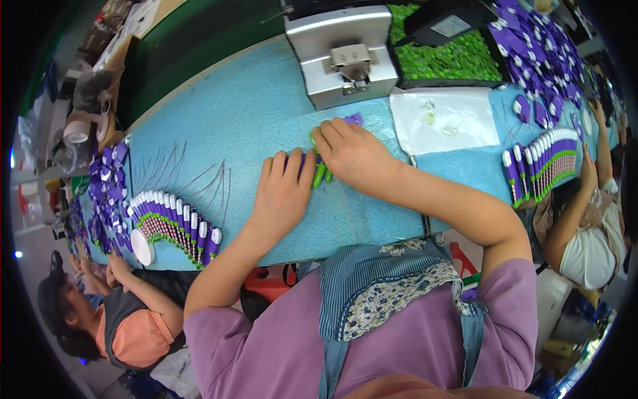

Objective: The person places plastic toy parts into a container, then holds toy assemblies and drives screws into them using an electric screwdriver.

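Both palms press down mid-bench: the left hand [284,189] lies flat, fingers spread over purple pieces; the right hand [352,154] curls round green pen parts [320,174], gathering them just before the grey press [345,56].

1. A small assembly workshop or factory line: one long bench with a blue mat [219,126] runs across the view, with people seated close together along it
2. Identical purple and white parts lie in fanned rows [174,226] and another row [541,163], with loose purple pieces heaped [538,60] beside them
3. A grey metal press machine [342,56] stands on the bench next to a tray of small green parts [458,60]
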`<state>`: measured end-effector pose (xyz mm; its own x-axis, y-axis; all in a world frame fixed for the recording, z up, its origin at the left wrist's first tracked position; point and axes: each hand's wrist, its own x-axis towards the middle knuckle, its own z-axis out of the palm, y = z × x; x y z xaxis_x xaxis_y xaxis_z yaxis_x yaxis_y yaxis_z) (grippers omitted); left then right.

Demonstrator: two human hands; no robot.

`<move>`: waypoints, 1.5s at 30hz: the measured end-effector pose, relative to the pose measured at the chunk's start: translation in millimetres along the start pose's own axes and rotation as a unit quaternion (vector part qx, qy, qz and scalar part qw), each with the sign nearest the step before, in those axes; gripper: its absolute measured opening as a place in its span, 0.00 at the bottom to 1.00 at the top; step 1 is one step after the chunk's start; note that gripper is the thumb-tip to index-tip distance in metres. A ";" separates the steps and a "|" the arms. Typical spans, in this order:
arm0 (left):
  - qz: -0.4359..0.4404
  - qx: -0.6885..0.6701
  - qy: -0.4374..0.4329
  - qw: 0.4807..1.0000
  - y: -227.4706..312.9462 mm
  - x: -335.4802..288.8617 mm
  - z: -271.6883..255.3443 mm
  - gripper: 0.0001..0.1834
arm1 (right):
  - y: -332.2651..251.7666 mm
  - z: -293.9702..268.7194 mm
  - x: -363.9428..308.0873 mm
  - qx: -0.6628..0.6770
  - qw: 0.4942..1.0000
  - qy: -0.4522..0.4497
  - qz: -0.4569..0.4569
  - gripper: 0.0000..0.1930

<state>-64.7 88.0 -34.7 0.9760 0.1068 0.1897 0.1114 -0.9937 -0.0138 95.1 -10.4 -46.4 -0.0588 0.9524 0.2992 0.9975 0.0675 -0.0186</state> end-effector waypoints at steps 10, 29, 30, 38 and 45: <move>-0.205 -0.361 0.066 0.907 21.9 15.4 -13.8 0.09 | 1.1 -20.6 -37.1 0.268 0.895 0.253 0.251 0.09; 0.368 -0.384 -0.318 0.785 281.6 67.4 -34.8 0.40 | -127.9 -54.3 -363.5 0.305 0.208 0.735 0.569 0.14; 0.378 -0.367 -0.309 0.792 283.5 69.4 -33.0 0.39 | -145.3 -32.4 -409.2 0.219 0.202 0.689 0.661 0.13; 0.305 -0.359 -0.297 0.830 262.3 83.1 -21.1 0.31 | -263.8 57.1 -544.9 0.062 0.205 0.115 0.970 0.38; 0.033 -0.611 -0.305 0.730 231.6 95.6 -3.1 0.28 | -120.7 -32.6 -480.9 -0.245 0.444 0.282 0.815 0.24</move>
<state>53.9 -132.0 -16.6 0.9148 -0.3175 -0.2496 0.1742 -0.2474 0.9531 4.2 -486.2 -156.9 0.6375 -0.6161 0.4626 -0.4042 -0.7786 -0.4800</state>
